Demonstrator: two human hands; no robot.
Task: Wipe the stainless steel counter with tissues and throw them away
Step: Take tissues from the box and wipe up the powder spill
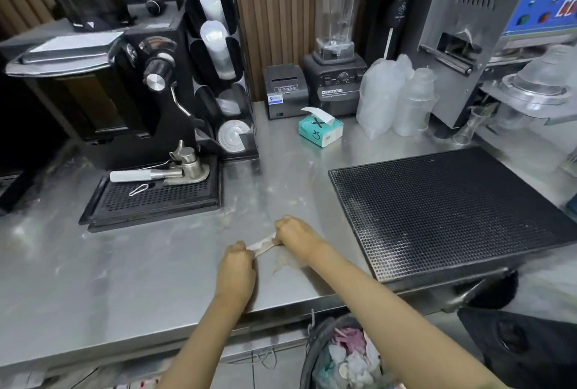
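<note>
The stainless steel counter [131,267] fills the view. Just above its front middle, my left hand [235,267] and my right hand [295,232] each pinch one end of a small crumpled tissue [262,244] stretched between them. Both fists are closed on it. A teal tissue box [320,132] with one white sheet sticking up stands farther back on the counter. Below the counter's front edge, a bin [340,357] lined with a bag holds several used tissues.
A black perforated mat [449,210] lies to the right. An espresso machine [125,85] with its drip tray [156,198] and a cup dispenser [218,54] stand at the left. Receipt printer [284,88], blender [335,60] and stacked plastic cups [412,101] line the back.
</note>
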